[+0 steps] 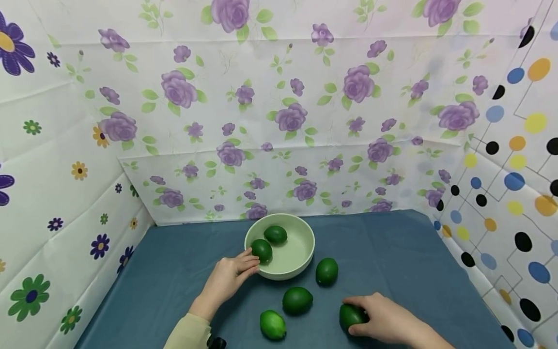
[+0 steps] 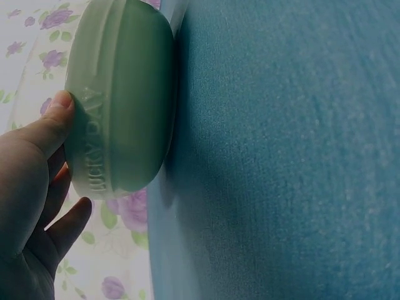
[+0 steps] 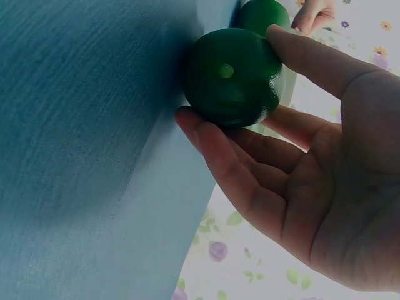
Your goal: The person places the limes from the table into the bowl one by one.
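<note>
A pale green bowl [image 1: 305, 252] stands at the back of the table, with two dark green limes inside, one rear lime [image 1: 275, 235] and one front lime [image 1: 262, 250]. At its left rim is my left hand [image 1: 228, 277], thumb against the outer wall and fingers over the edge. "LUCKY DAY" is embossed on the bowl [image 2: 125, 100] in the left wrist view. My right hand [image 1: 383, 317] grips a dark green lime [image 3: 231, 78] between thumb and fingers, low over the blue cloth at the right.
Between the hands lie a lighter green lime [image 1: 272, 325], a dark lime [image 1: 298, 300] and another lime [image 1: 327, 271] close to the bowl. Blue cloth [image 1: 392, 257] covers the table. Patterned sheets [image 1: 279, 169] rise at the back and both sides.
</note>
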{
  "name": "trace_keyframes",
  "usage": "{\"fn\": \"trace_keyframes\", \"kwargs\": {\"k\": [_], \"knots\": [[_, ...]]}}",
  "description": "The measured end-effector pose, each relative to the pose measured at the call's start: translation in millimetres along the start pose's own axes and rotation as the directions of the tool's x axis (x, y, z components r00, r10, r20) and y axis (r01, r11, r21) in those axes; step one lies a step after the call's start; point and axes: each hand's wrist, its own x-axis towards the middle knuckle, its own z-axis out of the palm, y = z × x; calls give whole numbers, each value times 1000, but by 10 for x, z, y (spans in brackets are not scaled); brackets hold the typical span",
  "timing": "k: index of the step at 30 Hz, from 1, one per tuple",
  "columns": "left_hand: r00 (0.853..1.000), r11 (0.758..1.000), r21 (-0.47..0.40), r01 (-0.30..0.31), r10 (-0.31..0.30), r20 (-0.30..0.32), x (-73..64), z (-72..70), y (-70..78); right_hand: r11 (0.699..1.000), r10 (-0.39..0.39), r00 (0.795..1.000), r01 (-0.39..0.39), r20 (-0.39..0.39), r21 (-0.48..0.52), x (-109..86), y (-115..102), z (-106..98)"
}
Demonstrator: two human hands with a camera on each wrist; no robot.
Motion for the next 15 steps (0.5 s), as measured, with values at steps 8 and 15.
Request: {"fn": "trace_keyframes", "kwargs": {"k": [8, 15], "knots": [[1000, 1000, 4, 6, -6, -3, -10, 4, -10, 1000, 22, 1000, -22, -13, -8, 4, -18, -8], [1000, 1000, 13, 0, 0, -5, -4, 4, -8, 999, 53, 998, -53, -17, -11, 7, -28, -7]]}}
